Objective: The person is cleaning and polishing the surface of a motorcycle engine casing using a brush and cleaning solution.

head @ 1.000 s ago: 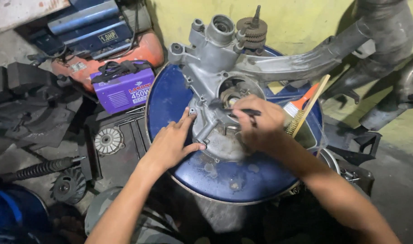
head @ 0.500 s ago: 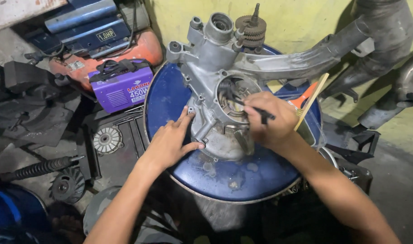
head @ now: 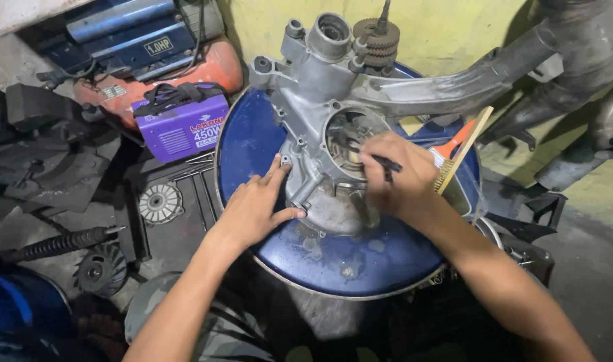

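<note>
A grey cast-metal engine case (head: 320, 80) lies flat on the round blue top of a drum (head: 253, 144). Its long arm reaches to the upper right, and a gear stack (head: 377, 35) stands at its top. My left hand (head: 256, 208) rests flat, fingers spread, against the case's lower left edge. Over the round opening (head: 343, 137) in the case, my right hand (head: 397, 177) is closed around a thin dark tool (head: 385, 163). The tool's working end is hidden by the hand.
A wire brush (head: 462, 151) with a wooden handle and an orange-handled tool (head: 454, 141) lie on the drum's right side. A purple box-shaped machine (head: 182, 124), an orange and blue pump (head: 146, 47), a spring (head: 58, 243) and round metal parts (head: 158, 202) sit on the floor at left. Grey pipes (head: 574, 60) lean at right.
My right hand has shifted a little over the case's round opening, still gripping the dark tool. My left hand stays pressed on the case's edge.
</note>
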